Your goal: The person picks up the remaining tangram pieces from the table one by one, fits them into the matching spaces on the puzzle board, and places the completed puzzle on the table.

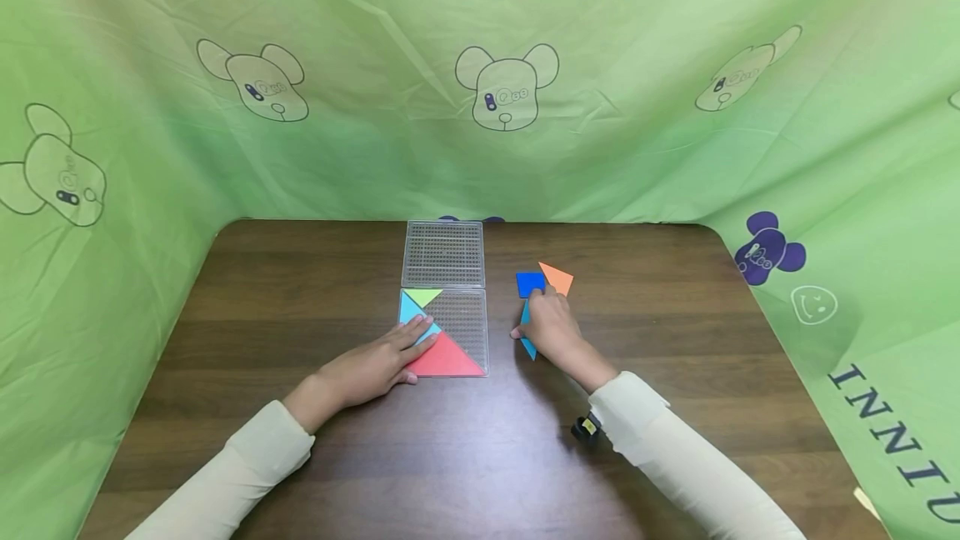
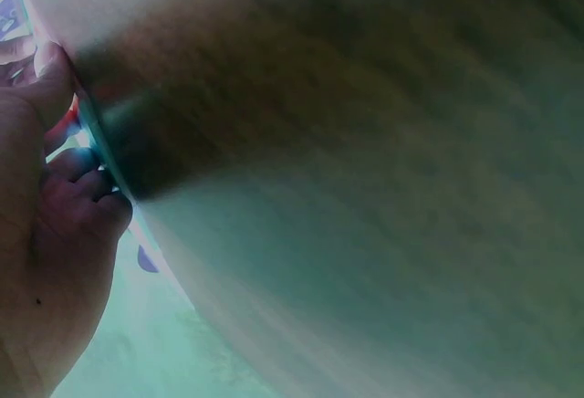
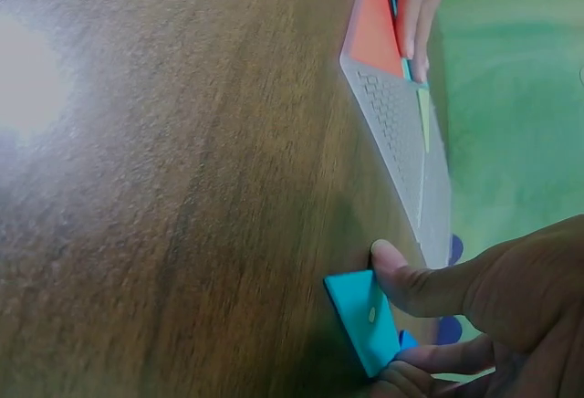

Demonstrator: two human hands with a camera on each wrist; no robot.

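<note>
An unfolded clear plastic case (image 1: pixel 465 307) lies on the table, its near half partly filled with flat tangram pieces. Across the light-blue piece (image 1: pixel 411 312) and the red triangle (image 1: pixel 448 358) in it rests my left hand (image 1: pixel 375 367), fingers extended. A yellow-green triangle (image 1: pixel 423 297) sits at that half's top corner. To the right of the case, my right hand (image 1: pixel 553 325) pinches a teal-blue tangram piece (image 3: pixel 363 316) between thumb and fingers. Just beyond those fingers are a dark-blue square (image 1: pixel 529 283) and an orange triangle (image 1: pixel 558 278).
The case's far half (image 1: pixel 444 255) lies flat, with a dotted grid. A green printed curtain (image 1: pixel 360 157) hangs around the back and sides of the wooden table (image 1: pixel 300 298). A small black device (image 1: pixel 585 427) shows by the right cuff.
</note>
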